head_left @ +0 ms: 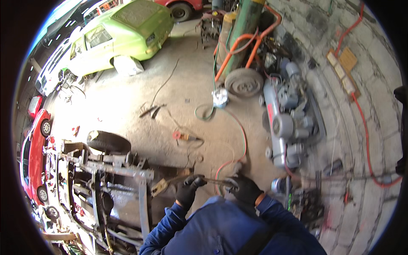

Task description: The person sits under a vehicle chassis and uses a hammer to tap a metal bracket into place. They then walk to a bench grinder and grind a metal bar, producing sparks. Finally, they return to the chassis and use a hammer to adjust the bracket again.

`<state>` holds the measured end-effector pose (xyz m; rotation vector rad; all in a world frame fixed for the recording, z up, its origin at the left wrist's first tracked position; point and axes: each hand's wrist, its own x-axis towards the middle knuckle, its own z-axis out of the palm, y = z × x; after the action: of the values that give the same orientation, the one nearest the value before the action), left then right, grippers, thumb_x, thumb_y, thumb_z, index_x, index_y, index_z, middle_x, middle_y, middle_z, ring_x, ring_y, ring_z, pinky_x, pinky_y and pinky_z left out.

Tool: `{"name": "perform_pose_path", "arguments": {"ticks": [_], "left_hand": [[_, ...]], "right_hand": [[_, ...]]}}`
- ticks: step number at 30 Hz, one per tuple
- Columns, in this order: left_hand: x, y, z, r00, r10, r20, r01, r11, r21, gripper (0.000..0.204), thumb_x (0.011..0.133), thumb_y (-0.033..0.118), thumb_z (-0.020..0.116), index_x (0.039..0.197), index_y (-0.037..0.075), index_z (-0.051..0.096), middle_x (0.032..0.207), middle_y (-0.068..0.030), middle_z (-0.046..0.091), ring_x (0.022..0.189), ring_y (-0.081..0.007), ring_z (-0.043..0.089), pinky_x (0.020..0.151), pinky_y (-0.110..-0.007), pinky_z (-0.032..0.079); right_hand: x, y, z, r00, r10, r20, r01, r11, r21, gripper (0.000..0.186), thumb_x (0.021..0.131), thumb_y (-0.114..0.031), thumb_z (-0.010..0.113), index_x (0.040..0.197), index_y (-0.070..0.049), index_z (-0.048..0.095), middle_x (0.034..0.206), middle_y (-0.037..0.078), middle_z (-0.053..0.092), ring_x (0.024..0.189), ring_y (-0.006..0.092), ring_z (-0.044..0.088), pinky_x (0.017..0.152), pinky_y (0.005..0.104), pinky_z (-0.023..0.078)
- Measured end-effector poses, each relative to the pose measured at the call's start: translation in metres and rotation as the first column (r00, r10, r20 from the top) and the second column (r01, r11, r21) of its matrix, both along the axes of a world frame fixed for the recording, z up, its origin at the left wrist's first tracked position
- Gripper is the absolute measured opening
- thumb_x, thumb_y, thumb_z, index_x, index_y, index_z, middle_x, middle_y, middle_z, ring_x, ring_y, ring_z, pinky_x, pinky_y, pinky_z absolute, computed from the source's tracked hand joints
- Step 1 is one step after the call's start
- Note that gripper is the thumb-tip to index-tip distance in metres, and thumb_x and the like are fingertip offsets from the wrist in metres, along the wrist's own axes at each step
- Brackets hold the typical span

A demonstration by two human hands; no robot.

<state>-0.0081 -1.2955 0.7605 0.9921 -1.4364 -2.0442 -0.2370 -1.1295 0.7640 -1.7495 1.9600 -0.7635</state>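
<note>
Low in the middle of the frame, the gloved left hand [190, 187] and right hand [244, 189] both clench a thin metal rod [212, 181], which could slip and strike the bare vehicle frame [106, 182] at lower left if either grip loosens.

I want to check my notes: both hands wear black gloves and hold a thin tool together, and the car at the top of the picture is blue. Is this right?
Not quite. The head view shows the car at the top is light green, not blue. The rest stands: the left hand and the right hand both wear black gloves and hold a thin tool between them.
</note>
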Motion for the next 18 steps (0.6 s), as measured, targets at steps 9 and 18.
{"name": "perform_pose_path", "arguments": {"ticks": [9, 18], "left_hand": [[-0.199, -0.093, 0.046, 0.994, -0.058, 0.093, 0.082, 0.955, -0.286, 0.027, 0.108, 0.021, 0.063, 0.116, -0.004, 0.071, 0.103, -0.0092, 0.077, 0.099, -0.0166, 0.071, 0.094, -0.033, 0.056], [-0.285, -0.208, 0.046, 0.983, 0.027, 0.183, 0.046, 0.924, -0.379, 0.022, 0.106, 0.016, 0.065, 0.115, -0.002, 0.072, 0.101, -0.0075, 0.077, 0.096, -0.0149, 0.07, 0.09, -0.032, 0.054]], "right_hand": [[-0.209, -0.088, 0.069, 0.994, 0.014, 0.111, -0.017, 1.0, 0.026, 0.04, 0.099, -0.031, 0.069, 0.133, -0.01, 0.067, 0.121, 0.016, 0.07, 0.11, 0.0373, 0.068, 0.094, 0.0471, 0.056], [-0.285, -0.208, 0.049, 0.977, -0.019, 0.213, 0.0, 0.996, 0.087, 0.036, 0.101, -0.028, 0.066, 0.133, -0.011, 0.067, 0.119, 0.016, 0.072, 0.11, 0.0371, 0.069, 0.094, 0.0456, 0.056]]}}
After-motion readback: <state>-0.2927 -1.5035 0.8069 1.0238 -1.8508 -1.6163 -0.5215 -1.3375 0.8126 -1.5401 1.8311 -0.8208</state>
